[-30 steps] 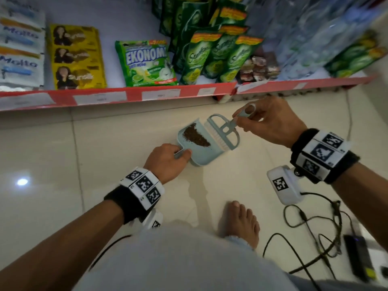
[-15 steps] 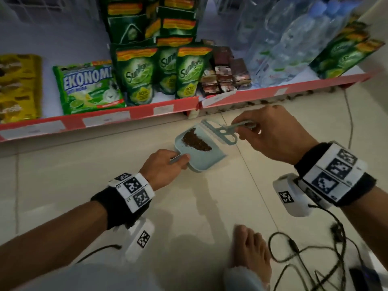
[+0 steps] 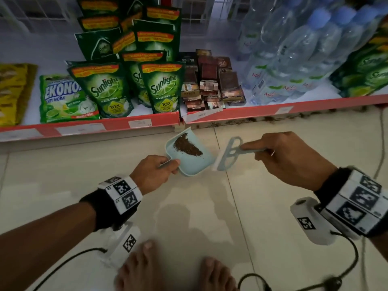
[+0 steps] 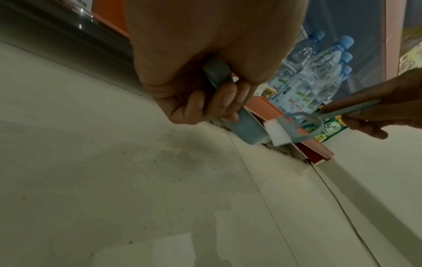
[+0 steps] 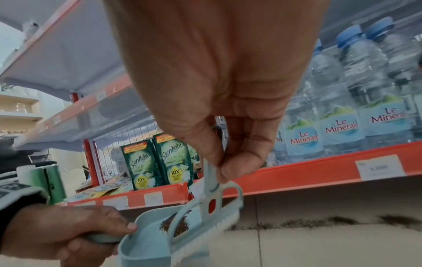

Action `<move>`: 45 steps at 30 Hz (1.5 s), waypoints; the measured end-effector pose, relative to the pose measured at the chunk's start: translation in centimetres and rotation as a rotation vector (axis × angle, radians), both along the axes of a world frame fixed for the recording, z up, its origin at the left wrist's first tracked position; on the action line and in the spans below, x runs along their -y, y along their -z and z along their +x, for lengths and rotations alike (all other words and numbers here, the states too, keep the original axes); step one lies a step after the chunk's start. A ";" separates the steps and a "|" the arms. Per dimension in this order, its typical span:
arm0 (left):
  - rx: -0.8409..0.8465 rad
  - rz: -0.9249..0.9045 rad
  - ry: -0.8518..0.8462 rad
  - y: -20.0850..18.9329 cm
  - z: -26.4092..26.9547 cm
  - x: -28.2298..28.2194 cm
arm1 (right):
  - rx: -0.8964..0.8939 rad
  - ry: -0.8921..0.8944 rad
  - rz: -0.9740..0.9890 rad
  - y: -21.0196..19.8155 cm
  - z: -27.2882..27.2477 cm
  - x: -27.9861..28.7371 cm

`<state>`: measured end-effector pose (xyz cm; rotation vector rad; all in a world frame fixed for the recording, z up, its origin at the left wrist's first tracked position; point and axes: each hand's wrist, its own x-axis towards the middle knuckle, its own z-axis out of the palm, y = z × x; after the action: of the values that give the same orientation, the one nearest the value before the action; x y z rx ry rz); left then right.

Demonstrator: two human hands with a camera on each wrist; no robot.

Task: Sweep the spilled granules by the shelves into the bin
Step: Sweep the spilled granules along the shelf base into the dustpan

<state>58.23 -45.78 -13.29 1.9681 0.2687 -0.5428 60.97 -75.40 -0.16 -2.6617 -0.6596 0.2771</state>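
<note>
**Blue dustpan loaded, more grit under shelf**

Red-edged shelf (image 3: 117, 126) fills the top of my head view: bottles (image 3: 294, 51) on the right, green pouches (image 3: 162, 87) mid, small boxes (image 3: 210, 85) btwn them. Tile floor (image 3: 63, 175) below, w/ two bare feet (image 3: 144, 267) at the bottom edge. My left hand (image 3: 153, 172) is wrapped round the dustpan (image 3: 195, 162) handle, pan tilted, rim pointing toward the shelf. A dark pile of granules (image 3: 188, 145) sits inside the pan. My right hand (image 3: 287, 156) pinches the brush (image 3: 227, 153) handle, forefinger laid along it; bristles just beside the pan's right edge, touching or not I can't tell. Right wrist view shows a line of loose granules (image 5: 342, 221) on the floor along the shelf base, right of the pan. Bin: not in any view.
</note>
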 end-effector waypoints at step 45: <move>0.002 0.034 -0.344 4.5 -2.1 7.4 | 0.068 -0.023 0.063 15.7 11.1 -2.9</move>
<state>56.10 -53.17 -17.75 1.9000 0.6042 -0.3142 72.09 -72.50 -15.87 -2.6144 -0.7082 0.1692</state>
